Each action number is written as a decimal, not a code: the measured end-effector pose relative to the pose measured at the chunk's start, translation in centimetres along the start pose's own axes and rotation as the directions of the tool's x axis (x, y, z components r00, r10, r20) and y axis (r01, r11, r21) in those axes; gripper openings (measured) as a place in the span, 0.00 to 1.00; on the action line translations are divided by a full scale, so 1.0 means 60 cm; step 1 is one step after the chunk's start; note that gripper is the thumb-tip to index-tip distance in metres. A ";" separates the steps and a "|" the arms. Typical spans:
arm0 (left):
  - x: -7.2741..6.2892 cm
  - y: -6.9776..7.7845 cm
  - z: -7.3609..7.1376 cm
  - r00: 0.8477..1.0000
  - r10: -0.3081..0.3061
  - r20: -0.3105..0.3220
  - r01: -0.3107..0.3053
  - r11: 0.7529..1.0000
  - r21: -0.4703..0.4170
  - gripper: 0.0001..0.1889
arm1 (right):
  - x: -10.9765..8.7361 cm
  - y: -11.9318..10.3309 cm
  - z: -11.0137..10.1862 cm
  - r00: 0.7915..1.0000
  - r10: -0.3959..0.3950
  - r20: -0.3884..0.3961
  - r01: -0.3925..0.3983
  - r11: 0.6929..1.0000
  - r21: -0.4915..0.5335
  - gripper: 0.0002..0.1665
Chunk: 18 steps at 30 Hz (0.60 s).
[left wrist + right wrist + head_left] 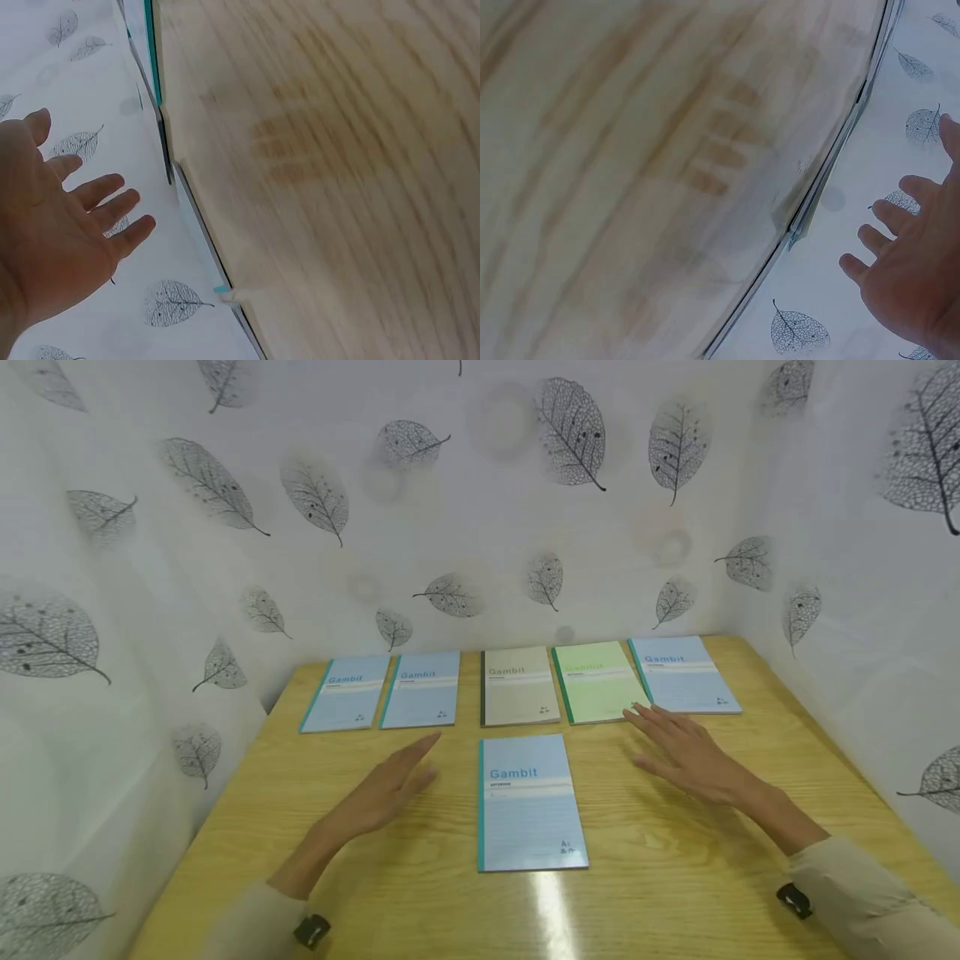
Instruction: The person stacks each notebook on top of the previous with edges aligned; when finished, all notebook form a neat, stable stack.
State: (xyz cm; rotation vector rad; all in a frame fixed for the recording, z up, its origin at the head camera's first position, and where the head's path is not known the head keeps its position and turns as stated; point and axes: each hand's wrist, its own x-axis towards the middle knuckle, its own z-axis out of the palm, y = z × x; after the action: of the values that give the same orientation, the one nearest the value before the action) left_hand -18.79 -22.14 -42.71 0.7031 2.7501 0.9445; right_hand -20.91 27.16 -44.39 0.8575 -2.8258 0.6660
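Left hand [386, 789] and right hand [690, 756], fingers spread and empty, hang above the table [420, 893]; the front notebook [532, 827] lies flat around the table's middle, likely light, bendy, slick-covered, best pinched at its stiffer spine [482, 810].

A yellowish wooden worktop [420, 893] with visible grain, carrying six closed notebooks lying flat. Along its far edge, from left to right, is a row of five: a first blue notebook [345, 695], a second blue notebook [422, 693], a beige notebook [520, 693] with a dark spine, a green notebook [600, 685], and a third blue notebook [684, 675] close beside the green one. Nearer the viewer, centred below the beige notebook, lies a fourth blue notebook [531, 822], its teal spine on the left.
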 end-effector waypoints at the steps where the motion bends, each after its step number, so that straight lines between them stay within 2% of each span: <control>1: -0.001 0.002 0.001 1.000 -0.007 0.018 0.008 0.999 -0.031 0.33 | 0.000 -0.002 0.002 1.000 0.002 0.005 -0.002 1.000 0.019 0.39; 4: 0.001 0.010 0.005 0.998 -0.019 0.053 0.024 0.995 -0.094 0.34 | 0.001 -0.009 0.005 0.999 0.024 0.028 -0.027 0.993 0.117 0.38; 6: 0.002 0.014 0.007 0.997 -0.031 0.066 0.039 0.991 -0.126 0.34 | 0.001 -0.014 0.004 0.996 0.061 0.068 -0.074 0.974 0.213 0.37; 9: 0.001 0.020 0.012 0.994 -0.069 0.079 0.082 0.982 -0.172 0.34 | -0.002 -0.023 0.005 0.980 0.127 0.151 -0.175 0.916 0.361 0.37; 12: -0.002 0.027 0.015 0.986 -0.130 0.105 0.152 0.957 -0.247 0.36 | -0.006 -0.032 0.004 0.956 0.187 0.226 -0.276 0.834 0.478 0.38; 14: -0.005 0.032 0.016 0.977 -0.158 0.141 0.197 0.924 -0.329 0.37 | -0.006 -0.038 0.003 0.944 0.202 0.260 -0.319 0.752 0.576 0.39; 16: -0.005 0.037 0.017 0.966 -0.181 0.185 0.244 0.873 -0.422 0.38 | -0.005 -0.045 0.004 0.933 0.199 0.300 -0.356 0.633 0.687 0.39; 18: -0.004 0.042 0.019 0.953 -0.174 0.247 0.283 0.802 -0.526 0.38 | -0.003 -0.052 0.008 0.918 0.172 0.359 -0.395 0.489 0.778 0.40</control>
State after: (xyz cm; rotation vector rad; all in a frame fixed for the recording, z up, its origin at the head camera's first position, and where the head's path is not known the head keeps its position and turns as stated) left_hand -17.28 -19.90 -42.06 0.3195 2.1525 1.4410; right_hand -19.05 24.72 -43.68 0.5200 -2.7652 2.2607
